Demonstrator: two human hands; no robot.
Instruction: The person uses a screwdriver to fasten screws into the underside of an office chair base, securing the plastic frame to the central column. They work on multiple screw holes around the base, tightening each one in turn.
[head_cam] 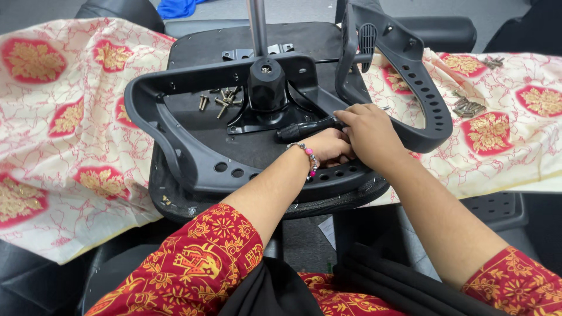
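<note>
An upturned black chair seat lies in front of me, with a black hub and a metal column at its middle. A black armrest loop is on the left and a second armrest stands at the right. My right hand grips the end of a black-handled tool that lies across the seat near the right armrest's base. My left hand, with a bead bracelet on its wrist, rests just under the right hand; its fingers are hidden.
Several loose screws lie on the seat left of the hub, and more screws sit on the cream and red patterned cloth at the right. A blue cloth lies at the far edge. Other black chair parts lie underneath.
</note>
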